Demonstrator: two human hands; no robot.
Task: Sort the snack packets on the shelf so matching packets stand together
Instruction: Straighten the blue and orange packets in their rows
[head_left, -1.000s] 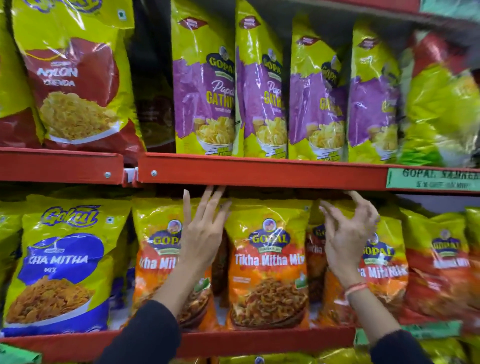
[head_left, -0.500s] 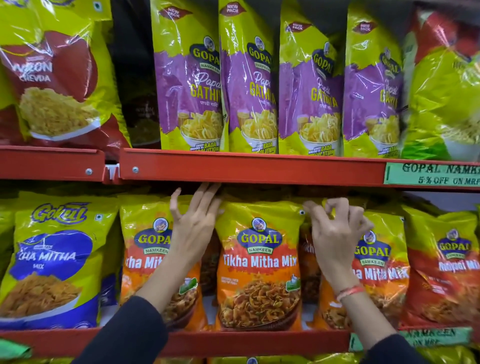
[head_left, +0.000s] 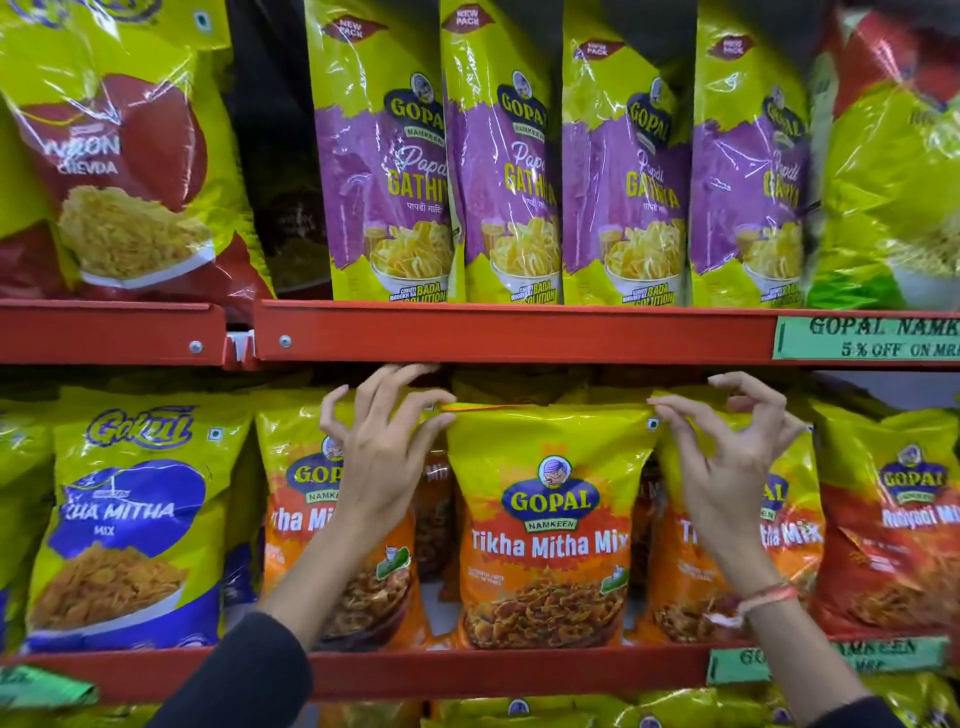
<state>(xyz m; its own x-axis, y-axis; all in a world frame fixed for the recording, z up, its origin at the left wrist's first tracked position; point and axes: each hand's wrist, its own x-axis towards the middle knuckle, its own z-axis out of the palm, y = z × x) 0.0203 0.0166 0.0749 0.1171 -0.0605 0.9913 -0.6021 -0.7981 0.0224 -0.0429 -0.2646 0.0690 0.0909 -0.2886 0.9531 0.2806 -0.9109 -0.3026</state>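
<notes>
packets (head_left: 545, 519): glossy crinkled plastic | shelf (head_left: 519, 338): smooth red-painted metal | label (head_left: 867, 338): paper

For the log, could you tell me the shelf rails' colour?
Red, clearest in the head view: shelf rail.

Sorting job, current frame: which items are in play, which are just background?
In play:
left hand and right hand, pinching the top corners of the middle Tikha Mitha packet
matching packets either side

Background:
Gathiya packets
Gokul packet
green tag
</notes>
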